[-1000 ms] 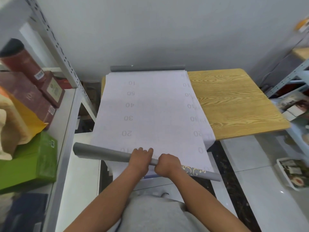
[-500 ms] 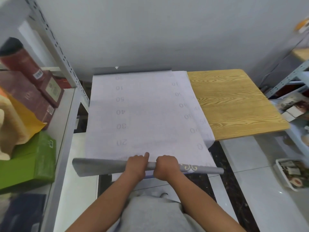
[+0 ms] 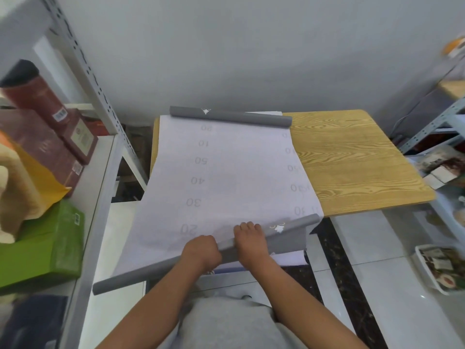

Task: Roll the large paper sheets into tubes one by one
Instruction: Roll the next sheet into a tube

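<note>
Paper sheet lies flat on tabletop, near end wound into a grey tube hanging off the front edge w/ a loose grey flap at right. Head view: left hand and right hand both wrapped round the tube mid-length, close together. Tube sits skewed, left end lower. Risk: roll could telescope into a cone, since ends are unsupported. Far rolled end may spring back.

Matt paper sheet; glossy wood-grain table.
</note>
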